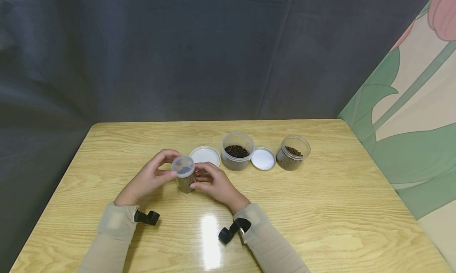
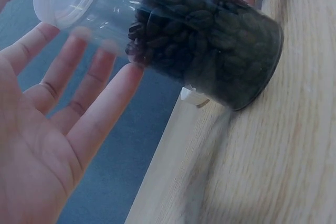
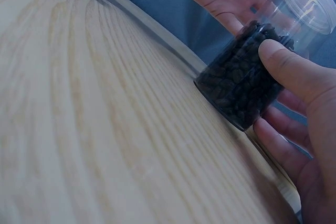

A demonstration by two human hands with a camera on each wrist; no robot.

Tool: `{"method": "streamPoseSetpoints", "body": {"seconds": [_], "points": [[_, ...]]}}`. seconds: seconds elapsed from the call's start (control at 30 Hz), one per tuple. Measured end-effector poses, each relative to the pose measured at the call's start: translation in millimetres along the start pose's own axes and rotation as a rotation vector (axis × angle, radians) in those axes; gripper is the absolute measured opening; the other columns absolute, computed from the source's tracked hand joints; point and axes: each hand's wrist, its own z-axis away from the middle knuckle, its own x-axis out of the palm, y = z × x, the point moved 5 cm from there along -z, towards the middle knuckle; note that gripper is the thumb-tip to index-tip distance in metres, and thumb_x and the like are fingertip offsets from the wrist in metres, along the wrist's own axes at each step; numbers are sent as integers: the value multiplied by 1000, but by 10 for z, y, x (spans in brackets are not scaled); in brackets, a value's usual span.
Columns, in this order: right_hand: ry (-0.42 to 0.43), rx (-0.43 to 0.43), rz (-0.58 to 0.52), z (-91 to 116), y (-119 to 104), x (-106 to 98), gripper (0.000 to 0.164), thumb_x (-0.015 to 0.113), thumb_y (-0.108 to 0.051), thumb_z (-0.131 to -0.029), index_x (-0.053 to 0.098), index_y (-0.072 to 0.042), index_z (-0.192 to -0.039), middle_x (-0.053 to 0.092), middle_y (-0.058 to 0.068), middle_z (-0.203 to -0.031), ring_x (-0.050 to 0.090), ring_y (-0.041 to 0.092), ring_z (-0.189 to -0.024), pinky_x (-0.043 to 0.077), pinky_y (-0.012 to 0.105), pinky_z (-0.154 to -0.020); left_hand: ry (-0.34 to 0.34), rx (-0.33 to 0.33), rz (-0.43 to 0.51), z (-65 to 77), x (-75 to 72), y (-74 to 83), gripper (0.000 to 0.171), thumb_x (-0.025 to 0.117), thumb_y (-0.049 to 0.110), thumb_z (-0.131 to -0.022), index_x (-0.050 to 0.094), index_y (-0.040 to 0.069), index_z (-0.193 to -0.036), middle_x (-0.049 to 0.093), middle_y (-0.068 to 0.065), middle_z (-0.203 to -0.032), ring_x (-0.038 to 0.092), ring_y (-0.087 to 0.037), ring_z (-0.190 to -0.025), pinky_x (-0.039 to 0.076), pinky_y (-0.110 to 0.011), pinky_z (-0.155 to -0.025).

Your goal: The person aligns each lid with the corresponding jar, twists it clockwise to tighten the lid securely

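Observation:
A clear plastic jar (image 1: pixel 184 184), partly filled with dark coffee beans, stands near the middle-left of the table with a translucent lid (image 1: pixel 183 166) on its mouth. My left hand (image 1: pixel 153 178) holds that lid from the left, thumb at its near edge and fingers round the far side. From the right, my right hand (image 1: pixel 219 186) grips the jar's body, its thumb across the beans in the right wrist view. The base of the jar (image 2: pixel 210 51) is right at the tabletop in the left wrist view.
Behind the hands lies a white lid (image 1: pixel 205 156). Beside it stands an uncapped tub of dark beans (image 1: pixel 236 163), then a smaller white lid (image 1: pixel 263 159) and an uncapped jar of brown granules (image 1: pixel 289 162). A dark curtain (image 1: pixel 213 55) hangs behind the wooden table (image 1: pixel 320 209).

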Motion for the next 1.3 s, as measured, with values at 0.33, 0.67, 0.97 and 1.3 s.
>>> {"method": "streamPoseSetpoints", "body": {"seconds": [0.33, 0.67, 0.97, 1.3], "points": [[0, 7, 2, 1, 4, 1, 51, 76, 9, -84, 56, 11, -130, 59, 28, -120, 61, 46, -111, 54, 48, -98, -17, 50, 10, 8, 3, 10, 44, 57, -2, -101, 49, 4, -143, 52, -7, -136, 52, -13, -121, 56, -29, -91], [-3, 3, -2, 0, -6, -1, 51, 76, 10, -84, 56, 12, -130, 59, 29, -119, 62, 47, -110, 54, 50, -98, 13, -24, -3, -8, 4, -11, 52, 72, -1, -92, 46, 5, -137, 54, -12, -127, 54, -15, -113, 57, -32, -90], [-2, 7, -9, 0, -2, 0, 51, 76, 10, -84, 56, 12, -130, 59, 29, -120, 61, 46, -110, 54, 50, -98, 14, -55, 13, -12, 6, 2, 51, 73, 3, -93, 49, 5, -138, 55, -8, -127, 55, -15, -114, 56, -33, -92], [1, -10, 8, -4, -15, -7, 51, 76, 10, -83, 57, 12, -130, 59, 29, -118, 62, 46, -109, 55, 49, -97, -14, -39, -7, -1, -8, 4, 51, 69, 6, -97, 51, 10, -144, 52, -6, -130, 52, -16, -118, 56, -31, -92]]}}
